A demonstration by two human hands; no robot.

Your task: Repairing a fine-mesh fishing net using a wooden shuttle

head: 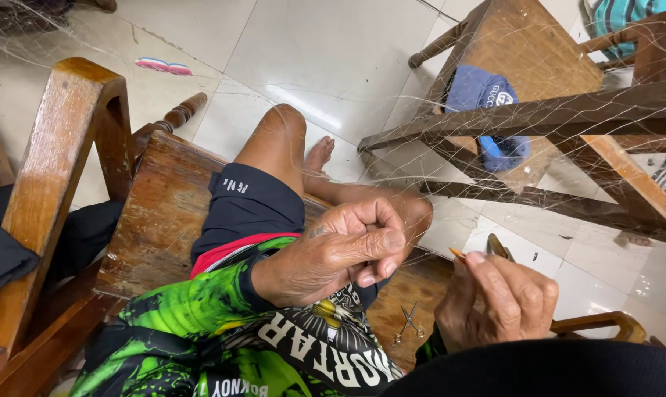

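left hand point(333, 254) was closed on fine fishing net point(421, 158) above the lap; a netting needle point(465, 255) was pinched by the right hand point(498, 301). small scissors point(408, 322) were laid on the wooden bench point(156, 213).

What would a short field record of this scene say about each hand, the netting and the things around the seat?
Left hand: left hand closed, pinching strands of the fine clear mesh net
Right hand: right hand gripping a slim netting needle with an orange tip
Seat: worn brown wooden bench
On the seat: small metal scissors, lying untouched
Nearby: tipped brown wooden stool with a blue cloth cap
Floor: pale glossy tiles
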